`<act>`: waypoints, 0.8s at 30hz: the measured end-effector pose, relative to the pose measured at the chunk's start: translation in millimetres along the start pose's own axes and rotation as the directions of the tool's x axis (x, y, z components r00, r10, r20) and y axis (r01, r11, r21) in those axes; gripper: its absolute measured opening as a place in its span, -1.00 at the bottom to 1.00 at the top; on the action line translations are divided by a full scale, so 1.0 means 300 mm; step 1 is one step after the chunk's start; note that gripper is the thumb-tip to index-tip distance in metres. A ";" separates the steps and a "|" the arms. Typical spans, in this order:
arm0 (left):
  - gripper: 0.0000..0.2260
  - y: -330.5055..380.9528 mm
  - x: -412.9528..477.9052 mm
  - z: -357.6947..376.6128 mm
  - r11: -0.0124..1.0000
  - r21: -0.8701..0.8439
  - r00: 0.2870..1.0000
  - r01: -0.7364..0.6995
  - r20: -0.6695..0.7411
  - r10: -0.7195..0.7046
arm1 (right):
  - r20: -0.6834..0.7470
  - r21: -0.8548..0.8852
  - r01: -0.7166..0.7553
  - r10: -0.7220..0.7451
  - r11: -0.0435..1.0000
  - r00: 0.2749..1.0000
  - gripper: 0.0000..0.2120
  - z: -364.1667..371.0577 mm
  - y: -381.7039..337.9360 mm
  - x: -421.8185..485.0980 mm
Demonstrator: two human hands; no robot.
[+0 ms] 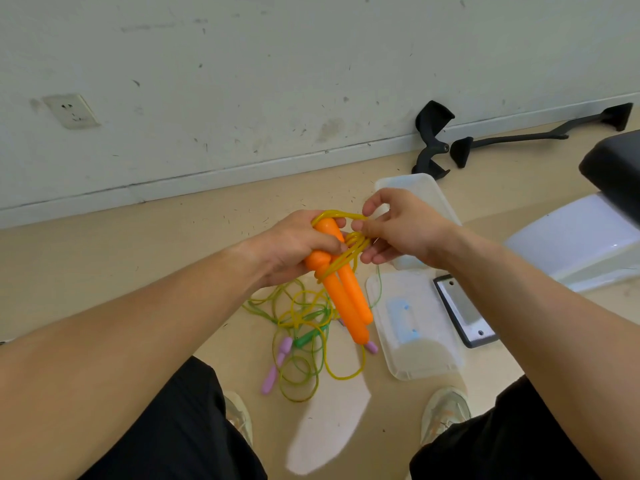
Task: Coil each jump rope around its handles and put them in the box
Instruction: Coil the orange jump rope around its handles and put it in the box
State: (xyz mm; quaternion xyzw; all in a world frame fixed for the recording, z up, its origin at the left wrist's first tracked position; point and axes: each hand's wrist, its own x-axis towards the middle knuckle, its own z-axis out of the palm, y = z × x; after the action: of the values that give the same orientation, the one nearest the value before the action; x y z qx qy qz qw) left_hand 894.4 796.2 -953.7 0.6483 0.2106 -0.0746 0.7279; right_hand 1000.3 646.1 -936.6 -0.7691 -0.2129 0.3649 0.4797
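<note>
Gripping both orange handles (346, 299) in left hand (294, 244), held together, long axis slanting down and rightward. Pinching yellow rope (341, 214) loop in right hand (405, 230), just beside handle tops, few turns on. Toward clear box (415, 183) on floor (173, 254): just beyond right hand, nearer that side.

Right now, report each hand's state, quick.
The left hand grips the orange handles.
The right hand pinches the yellow rope.
</note>
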 end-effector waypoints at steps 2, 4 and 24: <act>-0.71 0.003 0.000 0.000 1.000 -0.018 1.000 -0.004 -0.013 0.003 | -0.007 -0.065 0.106 -0.107 0.992 0.994 -0.81 0.004 0.007 0.001; -0.71 0.010 0.003 -0.004 1.000 -0.016 0.999 -0.009 -0.035 0.008 | -0.017 -0.246 0.275 -0.287 0.929 0.958 -0.86 0.008 0.012 0.000; -0.46 0.020 0.002 -0.048 0.919 0.394 0.992 -0.007 -0.116 0.057 | 0.035 -0.782 0.281 -0.412 0.556 0.911 -0.65 0.076 0.028 -0.014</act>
State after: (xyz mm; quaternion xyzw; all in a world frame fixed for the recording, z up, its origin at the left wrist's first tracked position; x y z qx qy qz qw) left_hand 894.2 811.3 -949.4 0.7880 0.2259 -0.0625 0.5694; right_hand 979.8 652.7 -948.8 -0.8670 -0.4582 0.0762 0.1806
